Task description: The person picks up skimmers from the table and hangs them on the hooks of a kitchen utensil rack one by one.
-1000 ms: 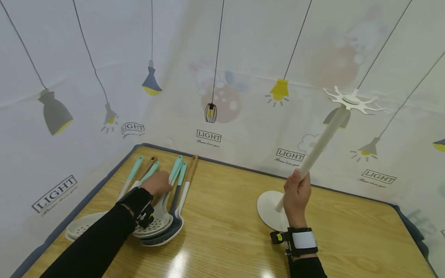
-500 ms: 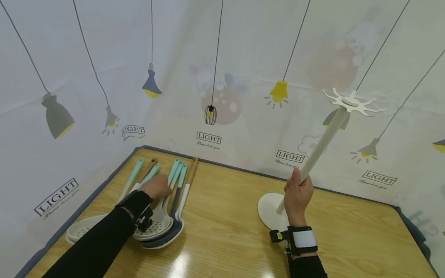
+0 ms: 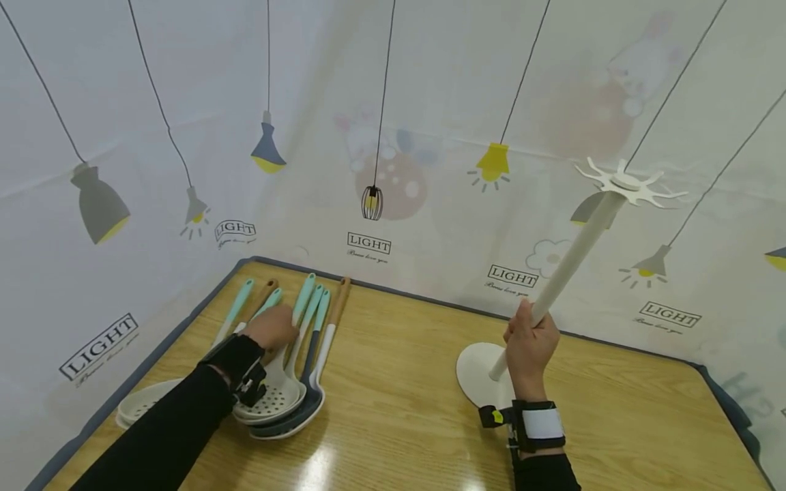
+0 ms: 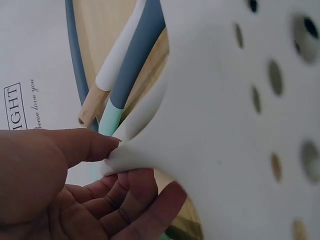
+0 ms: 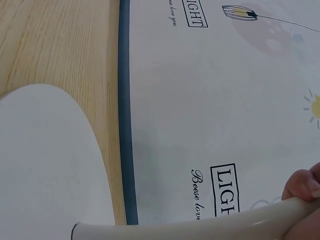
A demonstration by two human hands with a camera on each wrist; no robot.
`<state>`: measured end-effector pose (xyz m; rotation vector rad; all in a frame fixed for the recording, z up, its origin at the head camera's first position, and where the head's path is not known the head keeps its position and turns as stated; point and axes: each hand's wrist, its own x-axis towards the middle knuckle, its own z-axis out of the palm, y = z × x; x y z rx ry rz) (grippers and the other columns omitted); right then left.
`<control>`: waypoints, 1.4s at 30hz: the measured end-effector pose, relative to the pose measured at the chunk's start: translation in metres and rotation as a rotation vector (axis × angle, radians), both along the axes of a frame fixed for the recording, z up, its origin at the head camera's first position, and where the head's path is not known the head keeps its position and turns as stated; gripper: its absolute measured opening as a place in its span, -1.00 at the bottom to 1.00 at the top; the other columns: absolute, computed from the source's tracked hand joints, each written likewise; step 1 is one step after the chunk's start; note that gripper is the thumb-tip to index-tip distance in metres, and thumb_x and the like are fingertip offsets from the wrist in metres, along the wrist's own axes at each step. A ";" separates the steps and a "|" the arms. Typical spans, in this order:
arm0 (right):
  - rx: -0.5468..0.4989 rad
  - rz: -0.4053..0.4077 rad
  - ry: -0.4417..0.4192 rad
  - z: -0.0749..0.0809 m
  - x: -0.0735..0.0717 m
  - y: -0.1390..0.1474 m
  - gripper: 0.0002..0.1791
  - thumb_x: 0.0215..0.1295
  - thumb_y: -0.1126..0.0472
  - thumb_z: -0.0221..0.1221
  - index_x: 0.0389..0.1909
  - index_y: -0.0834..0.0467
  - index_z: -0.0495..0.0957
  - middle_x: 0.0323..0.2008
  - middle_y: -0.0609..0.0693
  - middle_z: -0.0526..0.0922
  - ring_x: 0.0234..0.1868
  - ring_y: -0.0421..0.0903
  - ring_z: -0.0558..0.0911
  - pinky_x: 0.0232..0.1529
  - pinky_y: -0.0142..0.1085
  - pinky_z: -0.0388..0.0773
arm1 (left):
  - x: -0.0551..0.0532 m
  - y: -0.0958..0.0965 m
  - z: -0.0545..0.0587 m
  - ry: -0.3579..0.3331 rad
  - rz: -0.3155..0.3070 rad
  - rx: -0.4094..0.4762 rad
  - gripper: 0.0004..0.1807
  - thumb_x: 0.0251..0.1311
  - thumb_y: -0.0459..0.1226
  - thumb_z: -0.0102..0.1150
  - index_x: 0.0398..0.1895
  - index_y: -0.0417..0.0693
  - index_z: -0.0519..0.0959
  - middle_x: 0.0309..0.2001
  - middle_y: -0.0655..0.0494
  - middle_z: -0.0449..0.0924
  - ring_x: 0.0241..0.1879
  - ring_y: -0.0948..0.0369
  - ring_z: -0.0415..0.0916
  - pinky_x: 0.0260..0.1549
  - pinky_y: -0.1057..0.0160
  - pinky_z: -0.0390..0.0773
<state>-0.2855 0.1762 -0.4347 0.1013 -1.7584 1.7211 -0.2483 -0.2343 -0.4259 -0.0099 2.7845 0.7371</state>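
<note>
One white perforated skimmer (image 4: pixel 215 165): my left hand (image 3: pixel 273 327) pinches it; overlapping mint-handled utensils (image 3: pixel 321 310) could snag it. My right hand (image 3: pixel 531 344) grips a white round-based stand (image 3: pixel 571 259).

Mint-handled perforated skimmer (image 4: pixel 220 125) and white prong-topped stand (image 3: pixel 571 266).
My left hand (image 3: pixel 272 327) pinches the skimmer's neck, its pale holed head toward me; my right hand (image 3: pixel 531 344) grips the stand's pole above its round base.
</note>
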 end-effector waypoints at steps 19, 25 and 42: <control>0.025 0.012 0.002 0.011 0.016 -0.011 -0.66 0.41 0.11 0.04 -0.50 0.26 0.36 -0.72 -0.02 0.37 -0.78 -0.25 0.35 -0.76 -0.38 0.30 | -0.003 -0.011 0.009 0.021 0.014 0.029 -0.75 0.34 -0.27 -0.13 -0.52 -0.15 0.37 -0.62 0.10 0.25 -0.66 0.22 0.19 -0.60 0.29 0.24; -0.014 0.079 0.016 0.019 0.027 -0.019 -0.63 0.41 0.13 0.06 -0.52 0.31 0.33 -0.73 -0.01 0.36 -0.79 -0.25 0.34 -0.77 -0.37 0.28 | -0.003 -0.013 0.011 0.089 0.020 0.038 -0.80 0.36 -0.27 -0.11 -0.39 -0.19 0.39 -0.52 0.04 0.31 -0.58 0.18 0.25 -0.54 0.25 0.27; 0.066 0.198 0.042 0.015 0.055 -0.041 -0.61 0.45 0.20 -0.01 -0.57 0.33 0.28 -0.77 0.02 0.31 -0.82 -0.21 0.29 -0.80 -0.31 0.22 | 0.012 -0.001 0.032 0.227 0.061 0.221 -0.72 0.38 -0.27 -0.21 -0.07 -0.33 0.37 -0.49 -0.01 0.31 -0.61 0.18 0.22 -0.61 0.25 0.25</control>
